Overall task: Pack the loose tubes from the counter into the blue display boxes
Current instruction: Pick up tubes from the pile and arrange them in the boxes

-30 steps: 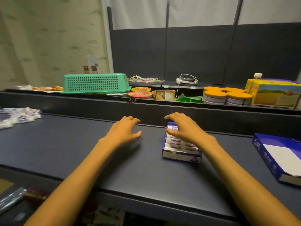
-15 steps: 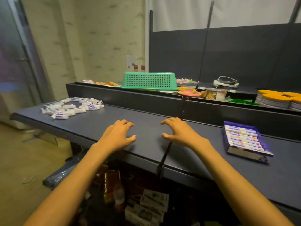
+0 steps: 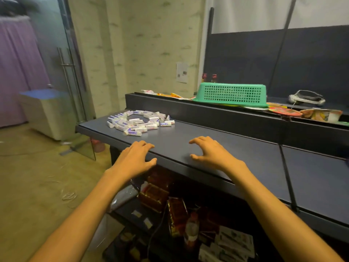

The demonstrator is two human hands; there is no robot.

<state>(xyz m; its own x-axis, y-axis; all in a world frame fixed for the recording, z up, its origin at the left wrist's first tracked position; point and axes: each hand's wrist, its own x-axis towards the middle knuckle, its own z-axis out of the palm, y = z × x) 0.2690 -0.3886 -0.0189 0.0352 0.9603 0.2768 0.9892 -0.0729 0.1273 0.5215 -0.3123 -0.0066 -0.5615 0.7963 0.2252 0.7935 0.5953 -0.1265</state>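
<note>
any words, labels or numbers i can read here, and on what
None can be read.
Small white tubes with purple print heaped on the dark counter: print too small.
White paper sheet on the wall: blurred.
Colourful food packets behind the green plastic basket: blurred.
Packages on the lower shelf: too dark.

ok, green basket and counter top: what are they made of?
Green basket: looks like moulded plastic, with an even colour and a regular grid of holes, slightly glossy. Counter top: a dark, matte, smooth sheet with a straight edge, perhaps laminate or painted metal; cannot tell which.
</note>
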